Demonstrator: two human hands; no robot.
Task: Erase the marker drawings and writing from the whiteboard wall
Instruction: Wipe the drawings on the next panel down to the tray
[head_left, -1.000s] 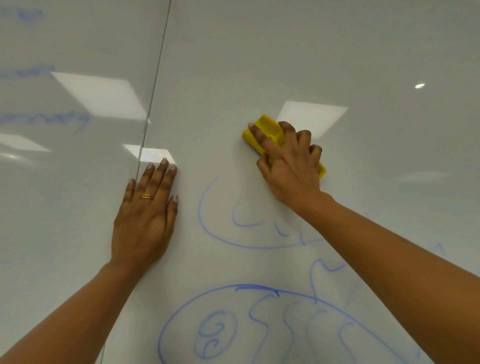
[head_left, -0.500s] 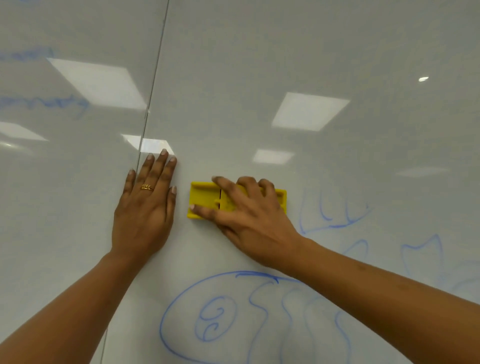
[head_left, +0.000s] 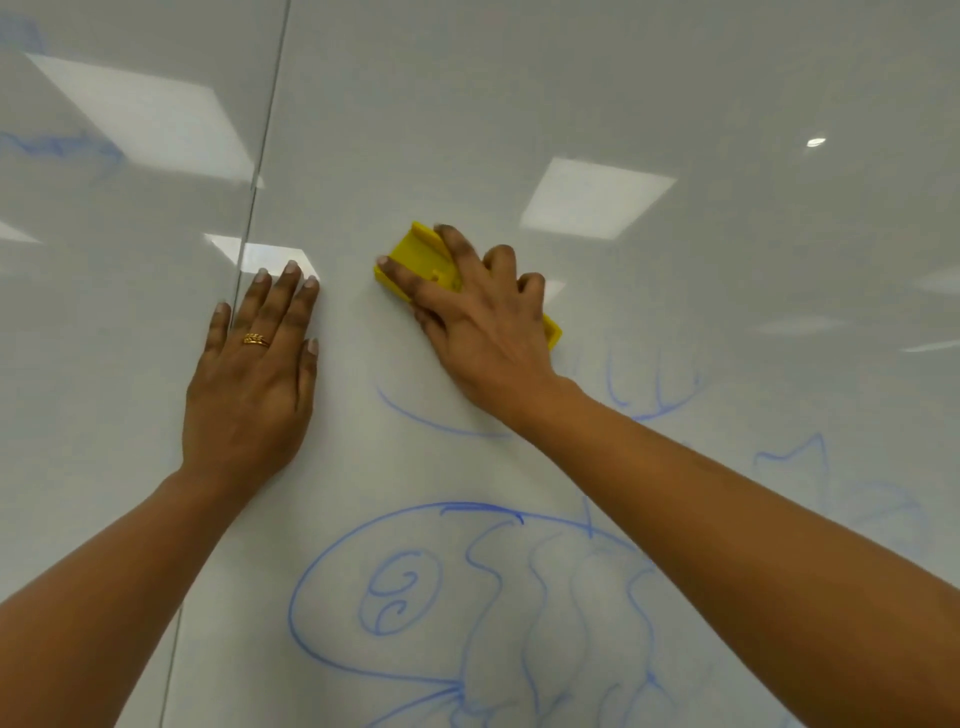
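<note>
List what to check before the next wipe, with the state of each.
1. Grip of right hand on eraser: ok.
2. The eraser against the board: ok.
3. The left hand flat on board, off the ink: ok.
4. The curve below eraser wiped: not ok, it shows.
5. The fish drawing wiped: not ok.
6. The pad clean: cannot tell, hidden.
</note>
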